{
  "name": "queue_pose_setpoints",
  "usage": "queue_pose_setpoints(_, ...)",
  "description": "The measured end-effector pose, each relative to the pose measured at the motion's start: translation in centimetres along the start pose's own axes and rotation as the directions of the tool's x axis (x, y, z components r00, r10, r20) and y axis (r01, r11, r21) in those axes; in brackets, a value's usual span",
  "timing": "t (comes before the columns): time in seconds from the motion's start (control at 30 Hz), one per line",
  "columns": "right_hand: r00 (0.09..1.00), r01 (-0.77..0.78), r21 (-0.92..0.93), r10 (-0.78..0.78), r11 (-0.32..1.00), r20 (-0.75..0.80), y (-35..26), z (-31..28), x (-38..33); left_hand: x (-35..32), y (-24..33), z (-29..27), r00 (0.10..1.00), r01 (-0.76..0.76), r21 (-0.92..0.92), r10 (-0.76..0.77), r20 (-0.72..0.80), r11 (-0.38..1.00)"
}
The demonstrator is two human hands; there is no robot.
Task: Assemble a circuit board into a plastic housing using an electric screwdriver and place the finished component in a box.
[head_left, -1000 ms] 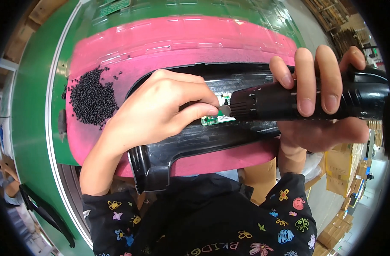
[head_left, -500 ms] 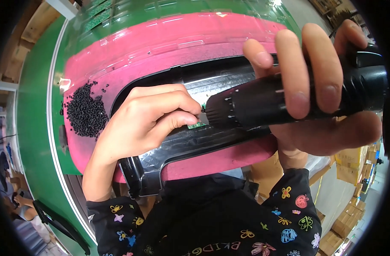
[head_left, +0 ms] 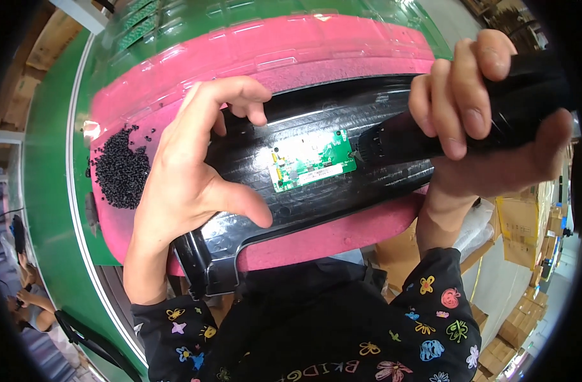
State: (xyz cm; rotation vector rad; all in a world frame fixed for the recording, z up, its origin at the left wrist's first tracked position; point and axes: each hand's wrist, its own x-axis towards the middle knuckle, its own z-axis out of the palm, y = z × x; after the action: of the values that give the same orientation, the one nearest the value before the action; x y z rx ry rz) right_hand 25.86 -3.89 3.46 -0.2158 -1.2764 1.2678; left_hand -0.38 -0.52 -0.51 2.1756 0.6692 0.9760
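Left hand [head_left: 189, 172] had lifted off the green circuit board [head_left: 312, 160], fingers released; right hand [head_left: 475, 121] grasped the black electric screwdriver [head_left: 469, 118], tip at the board's edge.

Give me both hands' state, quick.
Left hand: open, resting on the glossy black plastic housing.
Right hand: closed around the black cylindrical power screwdriver.
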Motion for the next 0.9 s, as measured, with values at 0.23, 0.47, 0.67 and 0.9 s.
queue_pose_setpoints(0.23, 0.990, -0.113, -0.146, 0.099, 0.983, -0.104, 0.0, -0.1, 0.1, -0.3, -0.4, -0.1, 0.985, 0.003, -0.052, -0.012, -0.170, 0.999)
queue_pose_setpoints(0.47, 0.957, -0.099, -0.116, 0.126, 0.988, 0.263, 1.4, -0.9, 1.1, 0.0, -0.1, -1.2, 0.938, 0.034, 0.040, -0.018, -0.346, 0.999)
queue_pose_setpoints(0.67, 0.980, -0.084, -0.126, 0.105, 0.988, 0.170, 1.7, 0.0, 0.6, 0.2, -0.5, -1.5, 0.950, 0.073, -0.014, -0.073, -0.304, 0.997)
queue_pose_setpoints(0.9, 0.981, -0.173, -0.116, 0.161, 0.978, -0.105, 1.2, -0.3, 0.8, 0.1, -0.9, -1.6, 0.969, 0.246, 0.294, -0.239, -0.060, 0.924)
